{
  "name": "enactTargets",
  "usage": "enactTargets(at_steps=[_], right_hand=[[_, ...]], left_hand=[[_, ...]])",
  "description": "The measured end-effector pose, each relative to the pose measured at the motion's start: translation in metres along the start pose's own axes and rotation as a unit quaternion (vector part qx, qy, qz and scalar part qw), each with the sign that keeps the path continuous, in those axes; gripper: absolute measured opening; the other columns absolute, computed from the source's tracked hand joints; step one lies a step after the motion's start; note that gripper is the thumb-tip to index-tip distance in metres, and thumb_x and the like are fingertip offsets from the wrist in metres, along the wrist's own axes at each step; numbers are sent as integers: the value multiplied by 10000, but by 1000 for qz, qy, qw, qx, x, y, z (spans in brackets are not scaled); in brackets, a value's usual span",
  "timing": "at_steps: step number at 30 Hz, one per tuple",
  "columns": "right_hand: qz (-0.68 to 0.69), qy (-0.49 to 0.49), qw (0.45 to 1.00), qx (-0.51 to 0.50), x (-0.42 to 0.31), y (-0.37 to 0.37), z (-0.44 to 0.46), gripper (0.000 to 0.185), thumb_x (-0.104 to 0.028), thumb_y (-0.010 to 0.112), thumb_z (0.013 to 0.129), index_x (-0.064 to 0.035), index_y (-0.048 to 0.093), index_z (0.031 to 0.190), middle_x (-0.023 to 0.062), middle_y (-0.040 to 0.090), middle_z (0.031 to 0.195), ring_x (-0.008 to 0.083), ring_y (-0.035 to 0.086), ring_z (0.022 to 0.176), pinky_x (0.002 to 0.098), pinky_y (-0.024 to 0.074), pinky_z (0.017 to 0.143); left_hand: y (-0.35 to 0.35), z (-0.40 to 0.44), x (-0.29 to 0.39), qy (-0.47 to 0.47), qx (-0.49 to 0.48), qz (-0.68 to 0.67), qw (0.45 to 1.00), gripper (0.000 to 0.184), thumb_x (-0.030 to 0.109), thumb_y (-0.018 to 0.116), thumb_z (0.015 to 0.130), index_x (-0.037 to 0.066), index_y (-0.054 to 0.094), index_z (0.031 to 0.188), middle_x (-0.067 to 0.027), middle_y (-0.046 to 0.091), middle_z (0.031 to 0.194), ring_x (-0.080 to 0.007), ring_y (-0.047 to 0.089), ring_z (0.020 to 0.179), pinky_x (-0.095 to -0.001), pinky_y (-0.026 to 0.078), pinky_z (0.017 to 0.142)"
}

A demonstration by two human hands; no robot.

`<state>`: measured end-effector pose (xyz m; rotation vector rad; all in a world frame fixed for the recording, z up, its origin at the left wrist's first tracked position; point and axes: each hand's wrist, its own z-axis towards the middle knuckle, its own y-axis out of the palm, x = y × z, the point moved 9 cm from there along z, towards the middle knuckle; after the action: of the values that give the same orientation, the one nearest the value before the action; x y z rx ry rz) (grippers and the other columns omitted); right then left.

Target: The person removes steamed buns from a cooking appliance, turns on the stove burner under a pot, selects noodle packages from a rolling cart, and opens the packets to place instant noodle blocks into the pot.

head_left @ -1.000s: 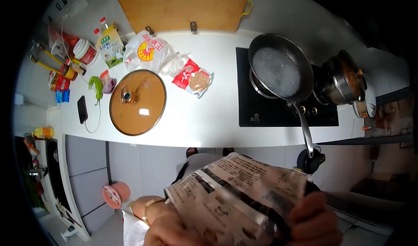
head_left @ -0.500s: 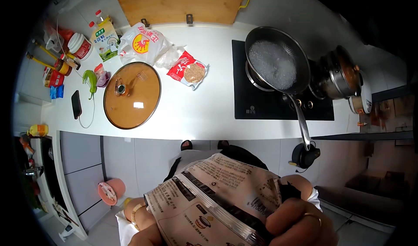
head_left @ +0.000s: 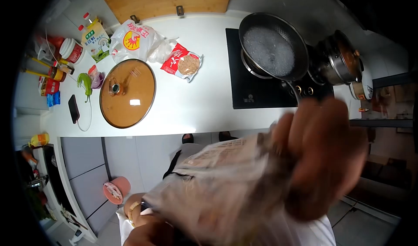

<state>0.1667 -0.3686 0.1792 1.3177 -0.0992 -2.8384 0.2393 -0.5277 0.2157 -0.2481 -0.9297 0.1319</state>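
A printed food packet (head_left: 217,180), blurred by motion, is held in front of my body below the counter edge. My right hand (head_left: 324,154) is closed around its upper right end, raised near the hob's front edge. At the packet's lower left edge, my left hand (head_left: 150,233) grips it, with part of the fingers hidden. Beyond my right hand a wok (head_left: 301,50) stands on the hob with foamy, bubbling liquid (head_left: 270,52) in it. My right hand covers most of the wok's handle.
On the counter (head_left: 191,111) lie a glass lid (head_left: 126,104), a red packet (head_left: 180,63), a plastic bag (head_left: 133,41), a green pepper (head_left: 85,82) and a phone (head_left: 74,109). A stacked pot (head_left: 342,63) stands right of the wok. A pink bin (head_left: 124,186) is on the floor.
My right hand has risen up and to the right, pulling its end of the packet with it. The packet is now tilted and blurred. The view has shifted slightly.
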Motion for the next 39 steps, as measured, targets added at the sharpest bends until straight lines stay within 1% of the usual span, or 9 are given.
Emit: enactTargets(at_steps=[1,3,6,13,16,22,30,34,39], right_hand=[[0,23,1000,16,16,-6,5,165,-153,554,841,-62,444,757,28,373,714,101,304,554,244,286,475],[51,100,991,71,51,-28,6,170,-143,521,870,-40,423,777,33,354,737,108,296,616,255,281,545],[141,111,980,84,75,-47,3,122,-109,512,883,-16,452,832,50,444,787,86,401,666,213,349,619],[231,136,957,110,103,-69,3,150,-124,504,898,-31,422,813,34,383,773,103,320,671,223,338,608],[196,135,962,132,112,-70,-1,125,-113,526,885,-14,466,836,57,460,811,114,417,744,229,355,723],[239,148,950,134,139,-66,-12,86,-95,503,900,-12,496,879,41,509,824,89,473,753,211,383,737],[274,201,923,182,176,-88,-12,122,-147,517,904,-27,513,881,33,545,851,99,533,788,238,432,772],[300,204,916,171,195,-102,-12,105,-132,516,898,-28,507,890,44,561,869,117,559,809,257,456,787],[335,233,898,166,208,-111,-17,100,-125,507,897,-29,499,923,70,582,907,167,583,850,302,474,812]], left_hand=[[-1,-8,-12,-87,-45,99,990,111,65,570,650,50,550,542,-6,518,550,-108,488,430,-181,377,413],[14,-75,-3,125,-343,-34,930,65,50,595,607,14,563,563,-46,559,580,-136,519,459,-215,435,444],[5,-60,10,447,-267,-299,799,94,8,596,596,-7,577,688,-73,558,652,-146,536,497,-224,463,489],[-36,10,-101,32,183,-267,946,204,108,597,828,62,425,728,-68,497,701,-196,521,549,-257,352,427],[-42,-2,-165,-134,248,-346,895,184,108,582,845,43,416,891,-59,491,807,-154,477,701,-256,420,599],[-72,-20,-244,-135,351,-445,813,174,21,474,896,-13,488,1066,-104,571,986,-159,546,877,-316,448,853],[11,8,-313,-242,215,-561,762,155,103,550,879,15,533,1006,-47,552,927,-107,512,842,-259,410,777],[94,-3,-342,-449,4,-413,792,294,219,678,799,36,541,985,-13,554,885,-84,491,753,-217,405,653],[149,8,-353,-423,-168,-275,847,324,204,732,743,49,538,952,-28,573,920,-90,522,774,-198,420,640]])
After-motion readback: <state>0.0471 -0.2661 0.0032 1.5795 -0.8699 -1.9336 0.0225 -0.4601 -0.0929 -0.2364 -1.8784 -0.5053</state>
